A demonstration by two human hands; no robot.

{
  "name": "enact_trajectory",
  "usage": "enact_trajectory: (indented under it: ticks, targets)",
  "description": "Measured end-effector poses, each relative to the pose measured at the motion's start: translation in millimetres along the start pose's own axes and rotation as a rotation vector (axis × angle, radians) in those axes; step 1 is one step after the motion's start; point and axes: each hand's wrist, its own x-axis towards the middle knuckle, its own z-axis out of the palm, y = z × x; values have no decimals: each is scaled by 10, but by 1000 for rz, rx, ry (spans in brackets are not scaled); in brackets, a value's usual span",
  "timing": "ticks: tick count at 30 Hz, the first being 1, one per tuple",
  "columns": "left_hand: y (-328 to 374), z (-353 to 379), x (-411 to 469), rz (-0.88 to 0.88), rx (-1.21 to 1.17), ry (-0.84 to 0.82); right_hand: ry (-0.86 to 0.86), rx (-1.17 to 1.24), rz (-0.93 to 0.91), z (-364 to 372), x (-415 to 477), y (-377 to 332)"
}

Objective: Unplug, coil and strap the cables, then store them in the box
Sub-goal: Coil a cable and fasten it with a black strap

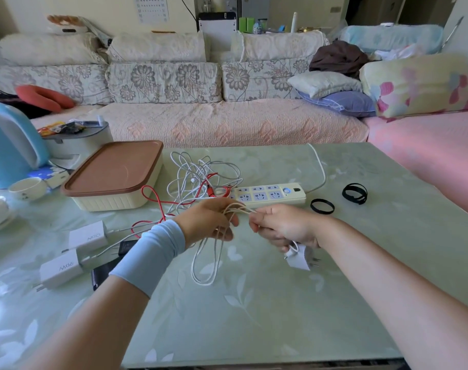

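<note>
Coiling step underway: the left hand (208, 221) is gripping a bunch of loops of the white cable (204, 265), fingers curled round them, and the loops are hanging down close over the table (254, 316). The right hand (283, 227) is pinching the same cable's free run between thumb and fingers, with the white adapter (299, 259) tucked under its curled lower fingers. To do it well, I'd say the right hand should be feeding short, even lengths into the left so all loops match. It should be holding the adapter close so it isn't swinging or twisting the run, and leaving a short tail for strapping. The loops should also be staying away from the cable tangle (200, 177) just behind the hands. Counting: two black straps are lying right of the hands, the near strap (322, 206) and the far strap (354, 193), which may be doubled. One power strip (270, 194) is sitting beside the tangle. One box (112, 177) is waiting at left with its brown lid on. Two white chargers (87, 236) are lying at left, with at least one black charger (127, 247) next to them. One red cable (158, 201) is showing; the white cables in the tangle can't be counted.
</note>
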Motion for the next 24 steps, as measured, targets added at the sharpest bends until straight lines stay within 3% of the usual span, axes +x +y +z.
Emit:
enact_trajectory:
  ticks: [6,9,15,20,24]
  targets:
    - [87,50,48,-354,-52,-4,-45,47,-7,-18,33,36]
    - [44,96,88,-307,-34,75,-21,-15,-45,-53,47,24]
    - [154,111,163,-258,-426,140,-41,-138,-62,-177,-31,4]
    - [263,259,234,-176,-673,200,152,-276,-122,-121,-10,9]
    - [290,312,298,-62,-715,349,155,-119,-127,17,16,-64]
